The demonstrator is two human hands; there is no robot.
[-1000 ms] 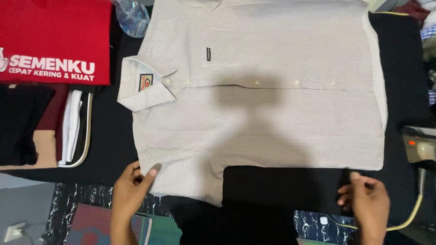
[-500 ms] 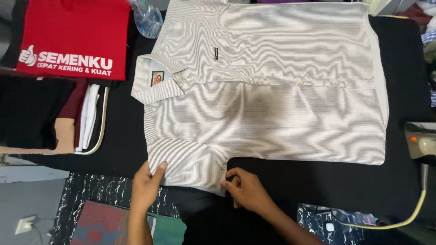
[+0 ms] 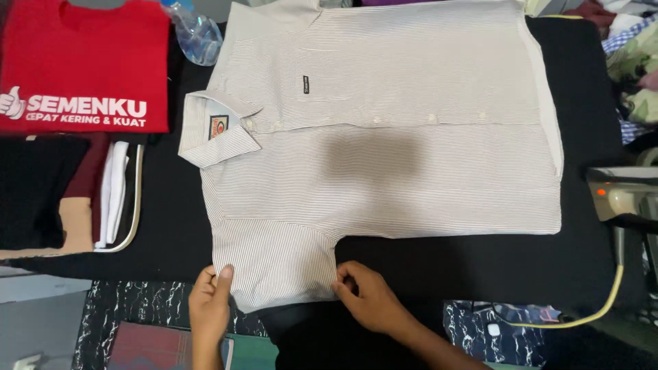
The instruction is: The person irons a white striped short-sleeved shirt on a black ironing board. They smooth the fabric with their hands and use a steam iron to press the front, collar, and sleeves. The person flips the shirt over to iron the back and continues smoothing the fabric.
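Striped short-sleeve shirt (image 3: 384,151) lies flat, buttoned side up, on the black ironing surface (image 3: 480,267), collar to my left, hem to my right. The near sleeve (image 3: 277,264) hangs toward me over the edge. My left hand (image 3: 209,308) pinches the sleeve's left corner, thumb on top, fingers under the cloth. My right hand (image 3: 370,301) grips the sleeve's right corner w/ curled fingers. Both hold it taut so it sits flat, I think.

No real containers here: just a stack of folded clothes (image 3: 68,192) at left, w/ a red printed tee (image 3: 86,62) beside it, and a clear spray bottle (image 3: 199,34); can't tell what's in it. Iron (image 3: 624,195) sits at the right edge, cord (image 3: 603,308) trailing down.
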